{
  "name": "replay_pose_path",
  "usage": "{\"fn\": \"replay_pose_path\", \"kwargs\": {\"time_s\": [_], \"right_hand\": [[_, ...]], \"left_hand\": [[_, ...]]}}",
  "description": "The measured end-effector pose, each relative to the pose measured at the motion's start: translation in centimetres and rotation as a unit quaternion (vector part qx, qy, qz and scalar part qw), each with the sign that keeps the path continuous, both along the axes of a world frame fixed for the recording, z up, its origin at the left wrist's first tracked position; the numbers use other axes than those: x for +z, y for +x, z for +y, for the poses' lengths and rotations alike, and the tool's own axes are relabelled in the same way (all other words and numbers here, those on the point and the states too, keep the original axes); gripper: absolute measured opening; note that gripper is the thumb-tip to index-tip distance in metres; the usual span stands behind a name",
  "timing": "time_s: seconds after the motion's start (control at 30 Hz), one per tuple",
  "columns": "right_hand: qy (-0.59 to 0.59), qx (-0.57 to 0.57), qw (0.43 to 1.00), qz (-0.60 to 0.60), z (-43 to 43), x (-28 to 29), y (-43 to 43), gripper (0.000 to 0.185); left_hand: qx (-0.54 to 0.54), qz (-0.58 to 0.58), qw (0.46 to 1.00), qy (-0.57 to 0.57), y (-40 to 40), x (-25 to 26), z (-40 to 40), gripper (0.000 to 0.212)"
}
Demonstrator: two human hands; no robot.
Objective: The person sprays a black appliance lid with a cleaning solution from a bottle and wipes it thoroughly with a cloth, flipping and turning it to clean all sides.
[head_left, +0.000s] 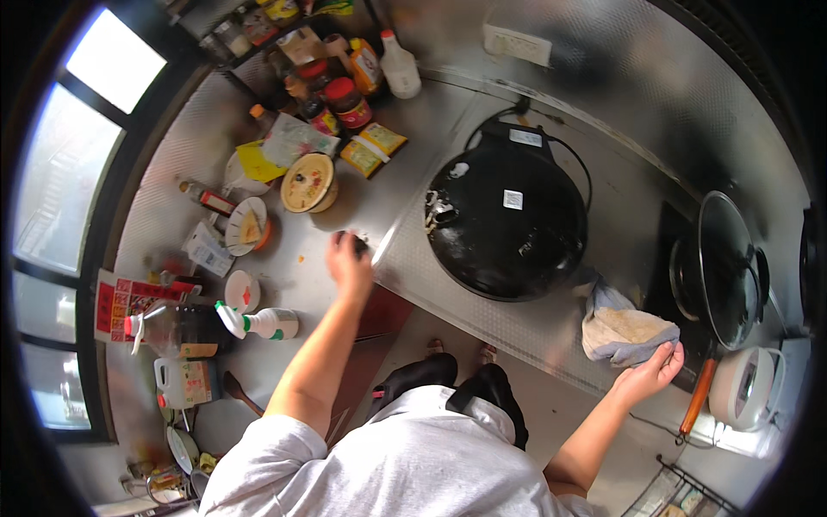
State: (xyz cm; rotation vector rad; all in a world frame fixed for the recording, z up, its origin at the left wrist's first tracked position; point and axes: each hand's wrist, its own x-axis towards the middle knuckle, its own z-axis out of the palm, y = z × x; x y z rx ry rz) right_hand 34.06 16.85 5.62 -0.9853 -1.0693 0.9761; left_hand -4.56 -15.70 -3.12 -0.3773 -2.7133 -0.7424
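In the head view my left hand (347, 266) reaches over the steel counter at the left, its fingers closed around a small dark object (359, 244). Blur keeps me from telling what that object is. My right hand (651, 376) pinches the edge of a grey and beige cloth (625, 329), which is bunched at the right of the worktop. Between the two hands sits a round black electric griddle (510, 226) with its lid down and a few pale smears on it. Beyond my left hand stands an enamel pot (309, 183) with a cream lid.
A wok (727, 265) with a glass lid and a white appliance (743, 388) stand far right. Sauce jars (349, 103) and bottles crowd the back left corner. A spray bottle (268, 323), a small bowl (243, 291) and a plate (244, 223) line the left counter.
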Motion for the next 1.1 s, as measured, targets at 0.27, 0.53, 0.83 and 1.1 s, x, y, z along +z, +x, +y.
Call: {"fn": "replay_pose_path", "kwargs": {"time_s": [0.27,0.53,0.83,1.1], "right_hand": [[0.112,-0.058,0.896,-0.427,1.4,-3.2,2.4,0.036],[0.055,0.309,0.926,-0.21,-7.9,-2.4,-8.4,0.039],[-0.227,0.359,0.873,0.24,-7.8,0.5,-15.3,0.055],[-0.031,0.16,0.978,-0.13,-2.5,-4.3,-10.5,0.039]], "left_hand": [[0.037,-0.155,0.984,0.074,-6.0,-4.0,-4.4,0.036],[-0.138,-0.142,0.9,0.387,-1.8,7.4,6.4,0.017],[-0.42,-0.339,0.795,0.276,13.9,9.6,20.6,0.014],[-0.598,-0.135,0.783,0.107,13.7,11.8,24.4,0.018]]}}
